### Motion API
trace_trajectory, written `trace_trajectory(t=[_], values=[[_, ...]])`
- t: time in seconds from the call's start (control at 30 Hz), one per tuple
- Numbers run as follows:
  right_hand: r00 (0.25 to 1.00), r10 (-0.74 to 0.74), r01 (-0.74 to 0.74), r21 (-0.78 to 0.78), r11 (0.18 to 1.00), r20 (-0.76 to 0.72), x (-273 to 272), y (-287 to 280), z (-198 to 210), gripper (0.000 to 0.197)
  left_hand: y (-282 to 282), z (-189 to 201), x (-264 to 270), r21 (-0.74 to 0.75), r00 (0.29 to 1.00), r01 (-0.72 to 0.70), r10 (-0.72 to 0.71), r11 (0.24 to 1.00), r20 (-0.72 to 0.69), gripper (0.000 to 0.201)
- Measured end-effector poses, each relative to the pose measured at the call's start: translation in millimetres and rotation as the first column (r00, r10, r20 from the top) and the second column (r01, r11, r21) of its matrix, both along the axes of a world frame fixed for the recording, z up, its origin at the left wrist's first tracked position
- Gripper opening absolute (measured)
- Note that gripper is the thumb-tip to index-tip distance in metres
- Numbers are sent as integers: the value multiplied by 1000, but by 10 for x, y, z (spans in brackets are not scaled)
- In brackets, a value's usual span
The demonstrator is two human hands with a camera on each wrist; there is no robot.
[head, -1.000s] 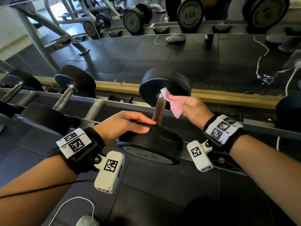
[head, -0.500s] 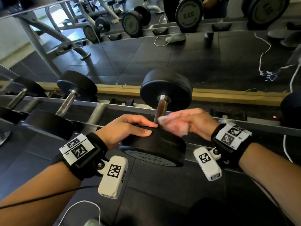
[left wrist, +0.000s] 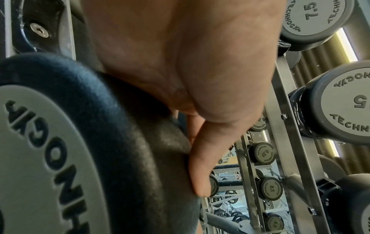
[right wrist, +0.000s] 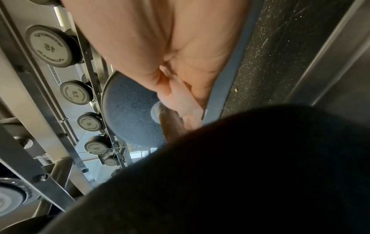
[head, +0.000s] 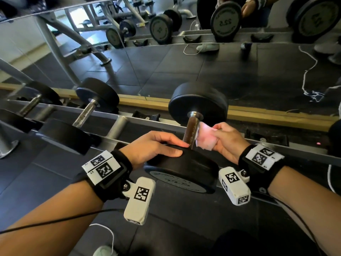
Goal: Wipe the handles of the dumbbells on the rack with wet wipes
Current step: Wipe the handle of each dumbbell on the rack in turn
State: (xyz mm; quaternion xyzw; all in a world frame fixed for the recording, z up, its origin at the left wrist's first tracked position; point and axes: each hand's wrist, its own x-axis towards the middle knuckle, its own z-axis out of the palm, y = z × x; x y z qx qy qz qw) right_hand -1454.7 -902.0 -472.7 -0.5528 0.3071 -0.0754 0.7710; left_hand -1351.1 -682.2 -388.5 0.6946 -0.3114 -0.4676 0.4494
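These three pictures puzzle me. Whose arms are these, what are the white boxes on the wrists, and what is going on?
No machine here: a person wears three cameras. The big picture comes from one on the head, looking down at both arms. The white boxes with the square patterns sit at the wrists, where the other two cameras are worn; each gives one close-up along the hand.

On the metal rack lies a black dumbbell. The left hand rests flat on its near end, fingers fairly straight. The right hand pinches a pale pink wet wipe against the dumbbell's brownish handle to wipe it. More dumbbells lie further left, and a mirror behind reflects the gym.
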Motion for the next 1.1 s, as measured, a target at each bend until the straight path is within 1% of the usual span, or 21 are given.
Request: trace_trajectory(t=[0.1,0.17,0.23,0.27,0.4,0.47,0.5,0.57,0.63,0.67,0.7,0.77,0.8,0.87,0.93,1.0,1.03,1.1], values=[[999,27,-29,29,999,44,66,38,15,19,2,-19,15,7,1000,-5,5,1000,3,25],[996,53,-58,63,996,76,61,54,16,34,-1,-37,23,9,1000,-10,10,1000,9,25],[985,119,-131,91,987,122,31,75,24,52,-4,-42,19,7,1000,-12,12,1000,8,25],[976,164,-177,80,981,139,7,93,38,54,-6,-40,16,3,1000,-14,14,1000,5,25],[931,332,-331,-29,943,154,-152,138,73,34,-12,-22,11,-7,999,-18,17,1000,-28,24],[900,390,-396,-9,918,193,-217,96,82,34,-13,-20,16,-9,999,-17,17,1000,-31,23],[901,377,-390,16,921,215,-220,66,93,34,-13,-19,17,-10,999,-17,17,1000,-32,24],[938,275,-287,29,958,210,-139,25,87,31,-9,-12,15,-8,1000,-13,13,1000,-29,24],[977,159,-162,8,987,144,-4,16,55,41,-5,1,10,-3,1000,-8,8,1000,-27,24],[982,143,-143,-6,990,121,48,35,52,44,0,7,7,-1,1000,-10,10,1000,-26,24],[980,162,-161,-21,987,112,77,67,51,42,3,11,4,4,1000,-14,14,1000,-24,25],[964,247,-244,-44,969,101,57,115,60,27,8,19,2,14,1000,-20,21,1000,-23,26],[947,306,-302,-53,952,100,1,124,71,24,7,25,0,18,999,-24,24,1000,-29,26],[894,432,-430,-41,902,117,-133,83,89,29,-2,46,-6,26,999,-24,25,999,-47,25],[871,469,-480,52,876,146,-203,-23,125,36,-14,60,-11,30,998,-22,23,999,-55,24],[897,419,-437,150,887,141,-171,-113,173,44,-18,68,-22,29,998,-23,25,999,-62,25],[923,365,-381,168,909,119,-112,-149,191,45,-16,70,-24,29,998,-26,28,999,-62,25],[966,245,-255,158,954,79,26,-164,213,46,-9,73,-31,32,998,-29,31,999,-57,25]])
